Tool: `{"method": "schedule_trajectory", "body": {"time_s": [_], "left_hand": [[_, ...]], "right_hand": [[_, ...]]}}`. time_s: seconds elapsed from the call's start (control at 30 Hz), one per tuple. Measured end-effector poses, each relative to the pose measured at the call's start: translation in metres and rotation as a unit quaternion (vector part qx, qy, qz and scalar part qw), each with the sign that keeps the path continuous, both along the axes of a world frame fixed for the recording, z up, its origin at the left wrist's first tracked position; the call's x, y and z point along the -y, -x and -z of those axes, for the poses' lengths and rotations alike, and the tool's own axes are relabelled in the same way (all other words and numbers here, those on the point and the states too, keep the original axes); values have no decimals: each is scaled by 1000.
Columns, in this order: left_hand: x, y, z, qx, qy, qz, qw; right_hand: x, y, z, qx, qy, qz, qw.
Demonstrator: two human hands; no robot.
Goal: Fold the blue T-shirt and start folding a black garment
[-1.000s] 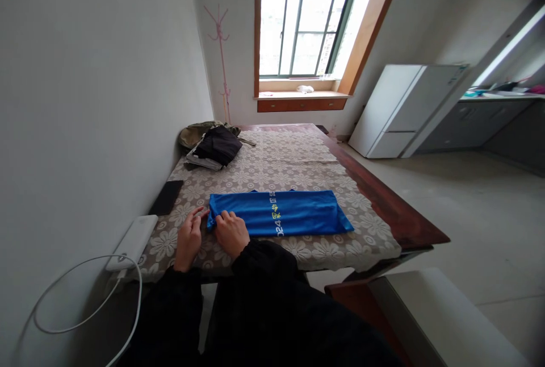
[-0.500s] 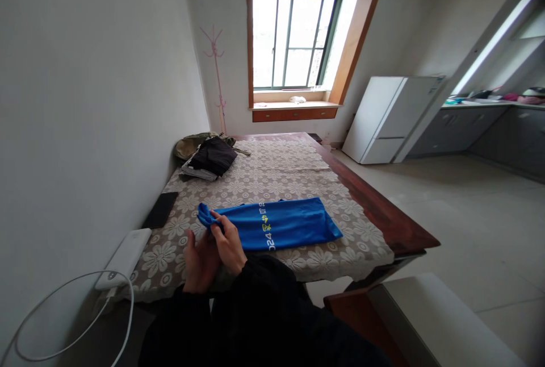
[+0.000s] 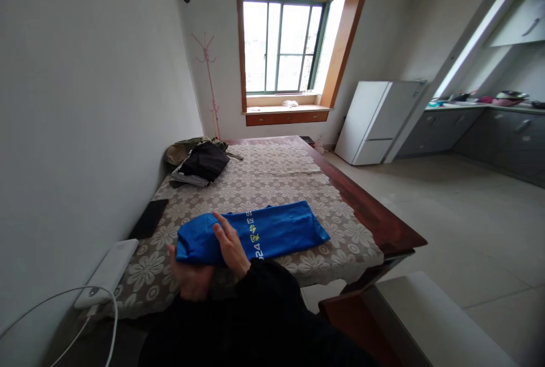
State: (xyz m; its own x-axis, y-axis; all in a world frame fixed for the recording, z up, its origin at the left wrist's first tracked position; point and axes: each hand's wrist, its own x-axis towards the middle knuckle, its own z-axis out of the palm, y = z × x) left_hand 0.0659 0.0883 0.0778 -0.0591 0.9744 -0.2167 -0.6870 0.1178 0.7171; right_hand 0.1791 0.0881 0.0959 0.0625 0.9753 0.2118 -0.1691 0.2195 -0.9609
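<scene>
A blue T-shirt (image 3: 281,228), folded into a long strip with white and yellow print across it, lies near the front edge of the table. My right hand (image 3: 230,245) rests on its left part, fingers stretched out over the cloth. My left hand (image 3: 191,277) is at the near left end, touching the edge of the fabric. It is somewhat blurred, and the cloth hides most of its fingers. The left end of the shirt is spread out and rounded.
A patterned cloth (image 3: 272,174) covers the wooden table. Folded dark clothes (image 3: 206,161) lie at its far left. Along the left wall are a black phone-like slab (image 3: 149,218) and a white power strip (image 3: 108,270) with a cable. A fridge (image 3: 370,120) stands beyond.
The bunched left end of the shirt has been opened out flat. My right hand has gone from pinching the cloth to lying on it; my left hand has moved left and nearer.
</scene>
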Motion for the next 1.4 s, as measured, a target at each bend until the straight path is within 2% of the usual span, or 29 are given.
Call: {"method": "schedule_trajectory", "body": {"time_s": [0.07, 0.13, 0.2, 0.23, 0.27, 0.33, 0.4, 0.47, 0.5, 0.57, 0.67, 0.73, 0.83, 0.97, 1.07, 1.13, 1.27, 1.4], "left_hand": [[-1, -27, -21, 30, 7, -10, 999], [-4, -67, -42, 11, -32, 6, 999], [-8, -115, -56, -92, -93, 42, 991], [-9, -140, -59, -182, -132, 47, 973], [-10, -165, -60, -275, -169, 42, 946], [-9, -209, -54, -369, -214, 62, 902], [-1, -240, -42, -480, -255, 137, 828], [12, -257, -27, -570, -287, 231, 734], [19, -260, -19, -592, -300, 266, 699], [32, -258, -5, -611, -328, 301, 654], [43, -238, 8, -614, -376, 306, 622], [42, -218, 10, -617, -407, 308, 600], [32, -183, 8, -643, -419, 291, 572], [16, -141, 11, -693, -387, 234, 562], [9, -125, 20, -721, -359, 201, 558], [8, -121, 28, -742, -348, 183, 542], [12, -121, 34, -761, -361, 164, 513], [14, -119, 32, -760, -353, 168, 519]], "right_hand": [[-3, -13, -7, -2, -6, -5, 1000], [-6, -32, -14, -43, -7, 2, 999], [-10, -59, -17, -125, 2, 3, 992], [-11, -76, -16, -167, 9, -5, 986], [-11, -95, -13, -202, 15, -14, 979], [-9, -135, -1, -236, 21, -15, 971], [-2, -177, 16, -235, 25, 28, 971], [9, -214, 32, -223, 52, 68, 971], [15, -229, 38, -219, 78, 75, 970], [27, -251, 45, -225, 132, 82, 962], [40, -266, 45, -255, 161, 99, 948], [43, -267, 43, -253, 147, 122, 949], [42, -269, 39, -169, 134, 133, 967], [38, -280, 32, 36, 128, 126, 983], [38, -292, 29, 189, 105, 105, 971], [39, -299, 31, 263, 82, 97, 956], [39, -310, 39, 329, 91, 106, 934], [38, -313, 44, 319, 87, 118, 936]]}}
